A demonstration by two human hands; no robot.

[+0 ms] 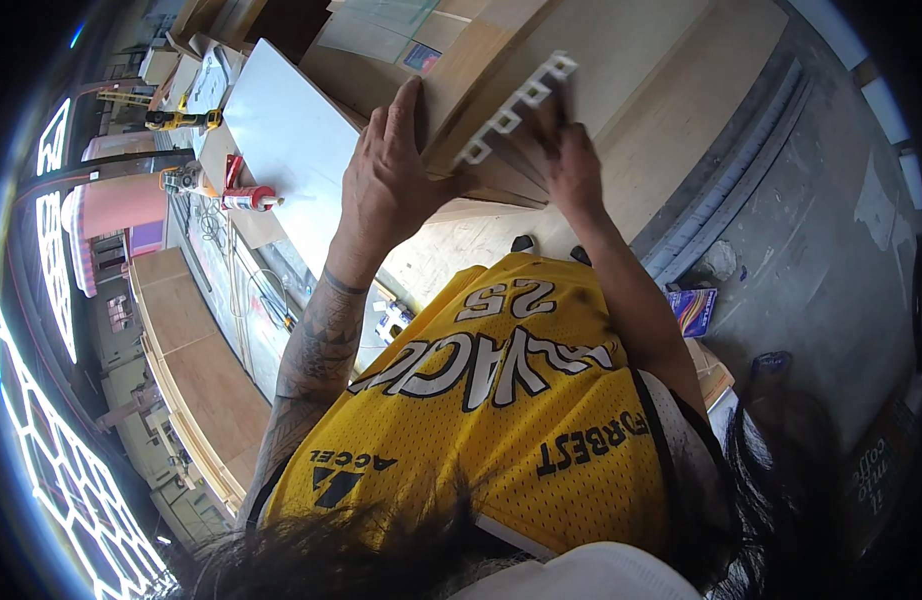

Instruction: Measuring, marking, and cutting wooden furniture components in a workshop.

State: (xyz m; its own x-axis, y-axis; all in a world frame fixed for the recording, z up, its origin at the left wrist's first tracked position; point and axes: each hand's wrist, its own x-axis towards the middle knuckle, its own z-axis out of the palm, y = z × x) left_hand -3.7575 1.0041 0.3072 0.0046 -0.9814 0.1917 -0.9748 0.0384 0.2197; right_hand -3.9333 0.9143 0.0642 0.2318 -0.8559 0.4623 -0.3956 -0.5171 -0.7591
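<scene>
Scuffed grey floor (831, 265) at right, pale patches (878, 222) on it; glowing white honeycomb lights (69, 478) far left; pink structure (129, 205) left; long brown wooden panelling (196, 360) lower left

- Bare hands (386, 185): two, one left, one right
- Notched strip (529, 98), blurred: one
- Yellow jersey (451, 440): one
- Dark footwear tips (522, 243): two
- Yellow-and-black power tool (184, 120): one
- Red nozzled cartridge (249, 198): one
- White panel (286, 130): one
- Purple box (693, 313): one
</scene>
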